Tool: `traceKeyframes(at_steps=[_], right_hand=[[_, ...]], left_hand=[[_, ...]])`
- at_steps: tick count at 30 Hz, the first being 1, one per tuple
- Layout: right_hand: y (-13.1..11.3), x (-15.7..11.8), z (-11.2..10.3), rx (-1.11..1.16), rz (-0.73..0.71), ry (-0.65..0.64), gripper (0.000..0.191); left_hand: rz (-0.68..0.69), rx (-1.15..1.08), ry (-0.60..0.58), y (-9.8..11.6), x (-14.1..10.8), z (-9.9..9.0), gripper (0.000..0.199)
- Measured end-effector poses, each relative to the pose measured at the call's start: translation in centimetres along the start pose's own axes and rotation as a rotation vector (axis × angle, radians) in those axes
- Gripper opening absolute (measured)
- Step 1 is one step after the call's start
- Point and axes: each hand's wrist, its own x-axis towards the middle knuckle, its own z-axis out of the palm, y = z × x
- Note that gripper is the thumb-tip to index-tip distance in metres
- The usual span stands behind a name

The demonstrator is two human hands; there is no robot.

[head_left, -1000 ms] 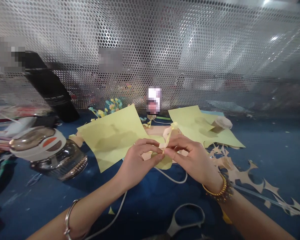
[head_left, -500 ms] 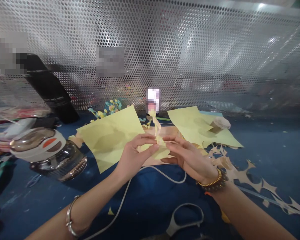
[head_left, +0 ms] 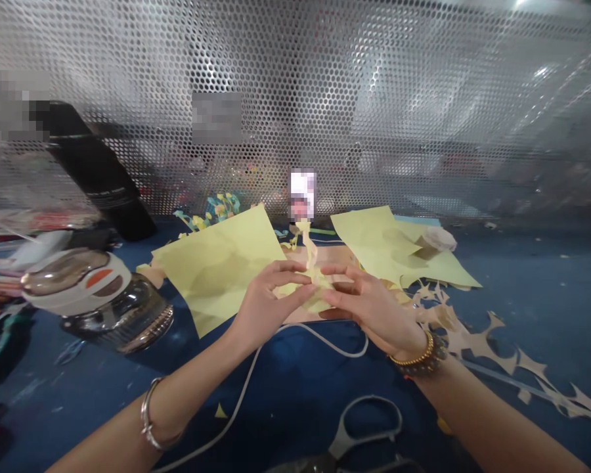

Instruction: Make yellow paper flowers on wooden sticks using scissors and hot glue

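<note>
A small paper piece (head_left: 308, 253) rises narrow and twisted between the two hands, yellow at the top and paler along the middle. Its upper part looks already shaped, while its lower end lies among the fingertips, where the work seems unfinished; how it is joined there cannot be made out. The left hand (head_left: 276, 295) appears to pinch that lower end between thumb and fingers. The right hand (head_left: 374, 302) is half curled at the other side, its fingertips at the yellow paper, but whether it grips cannot be told. A large yellow sheet (head_left: 226, 263) to the left looks mostly uncut, and more yellow sheets (head_left: 374, 243) lie to the right. Scalloped offcuts (head_left: 477, 341) beside the right forearm show that cutting has been done, and small blue and yellow paper shapes (head_left: 221, 207) sit behind the left sheet. Scissors (head_left: 345, 443) lie unheld on the blue worktop (head_left: 285, 407), nearer the wearer than a white cable (head_left: 332, 345).
</note>
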Motion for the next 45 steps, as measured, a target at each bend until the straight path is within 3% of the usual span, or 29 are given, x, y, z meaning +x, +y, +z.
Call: traceKeyframes(at_steps=[7,19,28,40,45], right_hand=[[0.1,0.0,-0.1,-0.117,-0.016,-0.016,0.028],[0.3,0.0,0.0,-0.093,0.011,-0.026,0.029],[-0.5,-0.3,-0.2,-0.595,-0.215,0.045,0.015],[0.5,-0.1,-0.2,-0.485,-0.27,0.003,0.008],[0.6,-0.1,-0.3,-0.536,-0.254,0.03,0.005]], left_hand=[[0.076,0.022,-0.043,0.0,-0.5,0.2,0.007],[0.024,-0.078,-0.03,0.9,-0.3,-0.3,0.006],[-0.056,-0.175,-0.019,0.5,-0.3,0.0,0.006],[-0.035,-0.154,-0.036,0.7,-0.2,0.1,0.009],[-0.146,-0.19,-0.07,0.3,-0.2,-0.1,0.026]])
